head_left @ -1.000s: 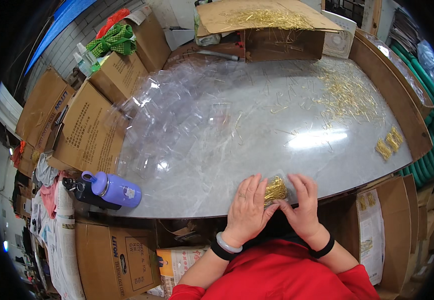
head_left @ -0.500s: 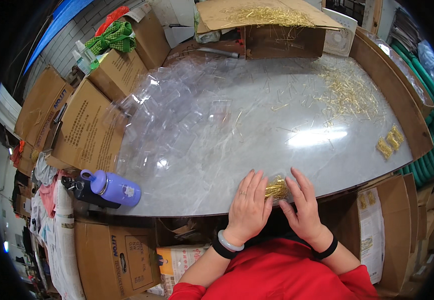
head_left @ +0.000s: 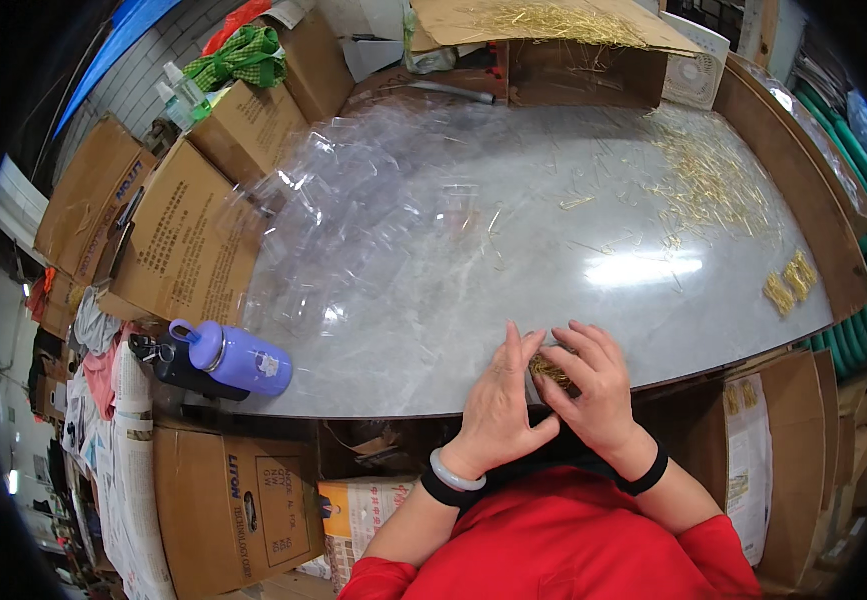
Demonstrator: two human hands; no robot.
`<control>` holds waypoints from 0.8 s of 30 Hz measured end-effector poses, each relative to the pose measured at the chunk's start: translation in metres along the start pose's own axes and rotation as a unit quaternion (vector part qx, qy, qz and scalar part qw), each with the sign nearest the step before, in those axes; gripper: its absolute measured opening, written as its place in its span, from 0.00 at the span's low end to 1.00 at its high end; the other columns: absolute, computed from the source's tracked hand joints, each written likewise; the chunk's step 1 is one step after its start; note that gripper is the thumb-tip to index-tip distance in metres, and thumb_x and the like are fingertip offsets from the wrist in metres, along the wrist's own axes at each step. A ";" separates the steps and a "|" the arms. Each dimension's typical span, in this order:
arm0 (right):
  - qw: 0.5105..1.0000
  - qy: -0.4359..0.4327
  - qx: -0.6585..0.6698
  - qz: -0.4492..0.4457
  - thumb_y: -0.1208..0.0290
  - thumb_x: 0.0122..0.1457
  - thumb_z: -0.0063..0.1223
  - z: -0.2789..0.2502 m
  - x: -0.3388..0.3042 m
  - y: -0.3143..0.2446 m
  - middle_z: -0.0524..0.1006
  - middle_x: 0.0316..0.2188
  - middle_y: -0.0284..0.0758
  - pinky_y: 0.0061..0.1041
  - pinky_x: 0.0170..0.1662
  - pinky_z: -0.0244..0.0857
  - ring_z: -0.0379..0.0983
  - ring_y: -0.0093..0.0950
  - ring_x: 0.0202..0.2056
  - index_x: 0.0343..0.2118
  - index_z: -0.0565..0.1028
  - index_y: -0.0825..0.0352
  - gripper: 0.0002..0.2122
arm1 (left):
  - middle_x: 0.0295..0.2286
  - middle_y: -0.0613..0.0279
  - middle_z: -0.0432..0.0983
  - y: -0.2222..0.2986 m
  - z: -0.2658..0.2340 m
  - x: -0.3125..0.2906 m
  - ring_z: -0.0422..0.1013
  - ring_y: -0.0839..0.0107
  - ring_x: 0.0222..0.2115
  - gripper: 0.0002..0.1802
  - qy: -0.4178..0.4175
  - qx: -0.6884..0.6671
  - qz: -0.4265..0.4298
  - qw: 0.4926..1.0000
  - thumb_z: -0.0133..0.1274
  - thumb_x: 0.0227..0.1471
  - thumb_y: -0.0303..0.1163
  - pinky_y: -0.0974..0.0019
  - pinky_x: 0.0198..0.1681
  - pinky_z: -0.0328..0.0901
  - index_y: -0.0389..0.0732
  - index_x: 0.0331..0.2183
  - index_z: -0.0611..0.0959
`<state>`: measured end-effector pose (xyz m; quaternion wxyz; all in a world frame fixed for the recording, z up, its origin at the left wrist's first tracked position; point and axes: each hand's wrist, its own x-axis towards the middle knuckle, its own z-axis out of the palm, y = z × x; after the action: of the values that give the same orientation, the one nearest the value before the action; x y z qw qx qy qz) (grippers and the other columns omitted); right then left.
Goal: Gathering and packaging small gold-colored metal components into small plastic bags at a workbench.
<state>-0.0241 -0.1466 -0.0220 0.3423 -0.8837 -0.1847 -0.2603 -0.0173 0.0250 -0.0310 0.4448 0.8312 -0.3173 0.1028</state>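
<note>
At the table's near edge a small bundle of thin gold wire hooks [head_left: 552, 372] lies between my two hands, partly covered by fingers. My left hand [head_left: 502, 400] stands on its edge along the bundle's left side, fingers stretched and thumb apart. My right hand [head_left: 592, 385] curves over the bundle from the right, its fingers and thumb bent round it. More loose gold hooks [head_left: 709, 185] are strewn at the table's far right. Further bundles of hooks [head_left: 792, 283] lie near the right edge.
Clear plastic boxes [head_left: 344, 200] spread over the left half of the grey table [head_left: 434, 350]. A purple bottle [head_left: 244, 358] lies by the left corner. Cardboard boxes [head_left: 189, 240] line the left, a cardboard wall [head_left: 794, 180] the right. Gold hooks also cover a cardboard shelf [head_left: 554, 25] behind.
My right hand has closed in over the bundle, its fingers now bent round it. My left hand has turned from palm-down onto its edge. The view has shifted slightly.
</note>
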 end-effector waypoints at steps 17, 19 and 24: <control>0.997 -0.063 -0.028 0.029 0.67 0.49 0.68 -0.021 -0.003 0.001 0.73 0.56 0.41 0.49 0.61 0.58 0.61 0.49 0.62 0.51 0.76 0.63 0.24 | 0.59 0.37 0.64 -0.005 -0.012 -0.006 0.64 0.47 0.60 0.52 0.055 -0.226 -0.066 0.970 0.50 0.62 0.44 0.55 0.64 0.54 0.31 0.68 0.36; 0.995 -0.069 -0.071 -0.007 0.64 0.49 0.70 -0.028 0.000 -0.004 0.71 0.57 0.41 0.48 0.61 0.58 0.60 0.50 0.63 0.53 0.75 0.63 0.27 | 0.57 0.38 0.66 -0.008 -0.009 -0.008 0.65 0.47 0.58 0.47 0.082 -0.231 -0.079 0.966 0.46 0.65 0.42 0.56 0.64 0.55 0.31 0.68 0.38; 0.982 -0.099 -0.156 -0.043 0.58 0.48 0.70 -0.021 -0.010 -0.011 0.69 0.60 0.42 0.48 0.61 0.60 0.60 0.52 0.62 0.56 0.74 0.62 0.31 | 0.56 0.40 0.70 -0.006 -0.005 -0.007 0.67 0.49 0.57 0.43 0.101 -0.212 -0.078 0.969 0.43 0.67 0.41 0.57 0.63 0.56 0.30 0.68 0.42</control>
<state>-0.0448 -0.1551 -0.0087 0.1687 -0.9388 -0.2132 -0.2114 -0.0184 0.0348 -0.0355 0.6472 0.7256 -0.2190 0.0816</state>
